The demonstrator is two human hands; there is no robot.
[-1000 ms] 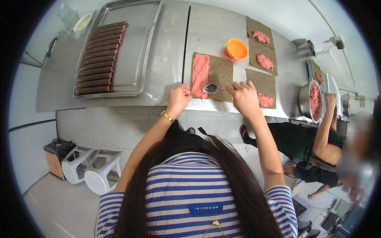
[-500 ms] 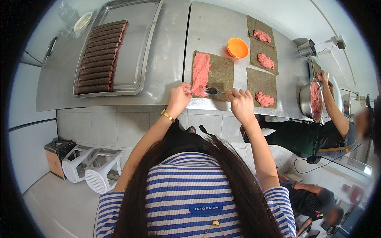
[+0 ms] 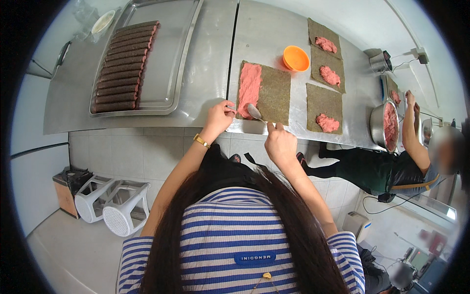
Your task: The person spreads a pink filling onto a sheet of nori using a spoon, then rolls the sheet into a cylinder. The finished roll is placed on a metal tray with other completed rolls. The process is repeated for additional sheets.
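Observation:
A dark green sheet (image 3: pixel 273 94) lies on the steel counter (image 3: pixel 264 34), with a strip of pink paste (image 3: pixel 249 88) spread along its left side. My left hand (image 3: pixel 219 117) pinches the sheet's near left corner. My right hand (image 3: pixel 279 143) holds a metal spoon (image 3: pixel 254 112) by its handle. The spoon's bowl rests on the sheet near its front edge.
A steel tray (image 3: pixel 181 63) to the left holds several dark rolls (image 3: pixel 120 68). An orange bowl (image 3: pixel 295 58) and three more sheets with pink lumps (image 3: pixel 327 122) lie to the right. Another person (image 3: pixel 391 166) reaches toward a metal pot of paste (image 3: pixel 389 125). White stools (image 3: pixel 112 201) stand on the floor below.
My right hand has drawn back off the sheet toward the counter edge and now holds the spoon. My left hand has shifted onto the sheet's corner. The person at the right has leaned in.

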